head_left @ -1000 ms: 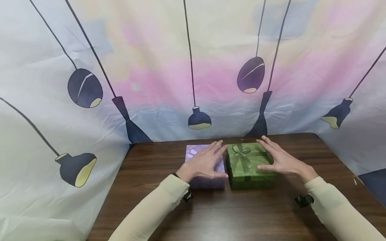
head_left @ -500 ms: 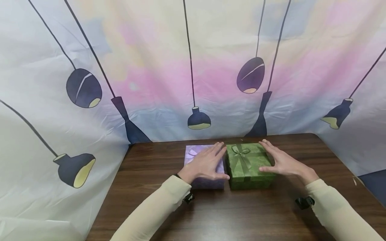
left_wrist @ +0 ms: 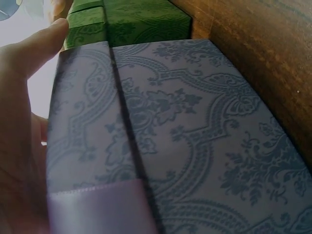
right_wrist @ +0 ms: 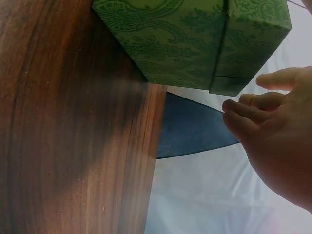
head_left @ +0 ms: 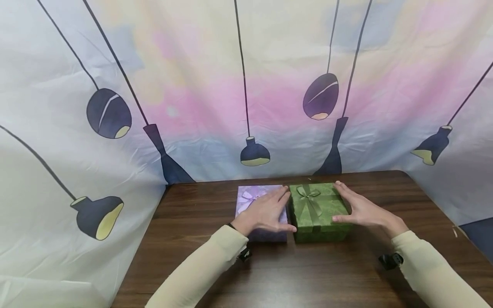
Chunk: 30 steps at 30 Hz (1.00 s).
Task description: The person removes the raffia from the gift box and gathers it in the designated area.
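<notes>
My left hand [head_left: 265, 211] lies flat, fingers spread and straight, on the lid of the lilac square gift box with grey damask print and satin ribbon [head_left: 250, 199]; thumb reaches to the near left corner of the green square gift box with damask print and matching bow [head_left: 313, 207]. My right hand [head_left: 363, 209] is also spread, fingers straight along the green box's right side, thumb at its near right edge. Neither hand curls round anything.

Change since a second ago: both hands have slid nearer and lower. The left hand has come back off the far part of the lilac lid, so the ribbon bow [head_left: 246, 197] now shows. Right fingertips, earlier above the far right corner, now sit against the box's side. Boxes have not shifted: still side by side, touching or nearly so, at the far middle of the dark wood-grain counter [head_left: 308, 273], lilac left, green right.

My read: the hands are closing in on the green box from both sides; contact looks made but no lift yet, since the right wrist view shows the green box [right_wrist: 195, 39] down on the counter [right_wrist: 73, 122]. The left wrist view shows the lilac box wall [left_wrist: 195, 136] close up, with green just beyond.

Behind: a pastel backdrop cloth printed with dark hanging lamps [head_left: 246, 85].
</notes>
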Each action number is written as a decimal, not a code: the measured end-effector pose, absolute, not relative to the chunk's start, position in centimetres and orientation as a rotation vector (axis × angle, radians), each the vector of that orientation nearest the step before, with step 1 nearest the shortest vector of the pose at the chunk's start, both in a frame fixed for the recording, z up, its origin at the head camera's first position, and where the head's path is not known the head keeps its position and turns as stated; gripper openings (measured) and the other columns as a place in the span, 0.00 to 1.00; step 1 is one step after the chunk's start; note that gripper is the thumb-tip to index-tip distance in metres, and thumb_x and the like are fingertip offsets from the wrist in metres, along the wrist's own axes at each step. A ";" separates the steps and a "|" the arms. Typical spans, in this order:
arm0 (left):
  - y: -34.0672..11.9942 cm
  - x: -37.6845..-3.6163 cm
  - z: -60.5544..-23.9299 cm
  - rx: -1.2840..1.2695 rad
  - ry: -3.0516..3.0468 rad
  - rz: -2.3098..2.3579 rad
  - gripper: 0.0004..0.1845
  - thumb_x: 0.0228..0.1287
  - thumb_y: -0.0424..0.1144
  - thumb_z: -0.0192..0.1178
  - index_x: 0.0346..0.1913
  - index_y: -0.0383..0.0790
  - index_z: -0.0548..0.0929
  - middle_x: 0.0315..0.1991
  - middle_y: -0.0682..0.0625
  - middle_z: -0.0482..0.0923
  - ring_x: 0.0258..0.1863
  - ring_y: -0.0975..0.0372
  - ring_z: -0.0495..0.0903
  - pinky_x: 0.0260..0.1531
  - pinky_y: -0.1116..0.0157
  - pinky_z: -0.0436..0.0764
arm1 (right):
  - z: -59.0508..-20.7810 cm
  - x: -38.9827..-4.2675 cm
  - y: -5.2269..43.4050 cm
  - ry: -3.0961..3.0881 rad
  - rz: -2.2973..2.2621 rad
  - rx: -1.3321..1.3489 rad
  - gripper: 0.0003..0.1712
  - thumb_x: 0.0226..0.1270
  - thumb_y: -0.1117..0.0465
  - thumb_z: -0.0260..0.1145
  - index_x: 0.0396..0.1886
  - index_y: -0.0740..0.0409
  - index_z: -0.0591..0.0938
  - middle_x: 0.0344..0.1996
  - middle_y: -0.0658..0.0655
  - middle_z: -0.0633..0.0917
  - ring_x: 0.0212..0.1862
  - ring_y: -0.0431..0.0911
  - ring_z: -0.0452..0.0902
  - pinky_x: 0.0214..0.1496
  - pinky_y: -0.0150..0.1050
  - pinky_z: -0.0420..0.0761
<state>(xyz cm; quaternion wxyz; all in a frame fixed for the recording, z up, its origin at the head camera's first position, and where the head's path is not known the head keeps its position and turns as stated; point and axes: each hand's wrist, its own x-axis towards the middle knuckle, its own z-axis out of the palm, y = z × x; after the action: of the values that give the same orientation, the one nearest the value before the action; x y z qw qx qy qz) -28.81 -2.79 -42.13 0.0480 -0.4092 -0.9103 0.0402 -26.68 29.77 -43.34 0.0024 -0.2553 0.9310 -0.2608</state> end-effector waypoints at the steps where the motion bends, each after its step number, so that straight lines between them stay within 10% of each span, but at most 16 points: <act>1: -2.7 -28.8 -42.2 -1.249 -2.778 0.123 0.59 0.54 0.79 0.48 0.76 0.36 0.54 0.77 0.40 0.50 0.76 0.52 0.52 0.72 0.58 0.59 | -43.4 -26.7 29.8 2.921 -0.814 -0.802 0.62 0.56 0.41 0.72 0.77 0.64 0.48 0.76 0.72 0.47 0.74 0.70 0.45 0.66 0.68 0.59; 30: -1.5 -29.0 -42.5 -1.276 -2.824 0.157 0.60 0.55 0.79 0.46 0.75 0.33 0.54 0.77 0.38 0.47 0.77 0.50 0.48 0.76 0.59 0.47 | -44.4 -26.6 30.0 2.863 -0.848 -0.820 0.67 0.52 0.42 0.75 0.77 0.68 0.44 0.76 0.71 0.43 0.73 0.71 0.44 0.67 0.67 0.57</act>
<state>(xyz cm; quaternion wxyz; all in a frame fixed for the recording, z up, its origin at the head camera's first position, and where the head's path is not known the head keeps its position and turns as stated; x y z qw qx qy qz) -28.97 -1.49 -42.45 0.0195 -0.4112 -0.9099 0.0506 -26.59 30.04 -44.40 0.0226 -0.2648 0.9244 -0.2737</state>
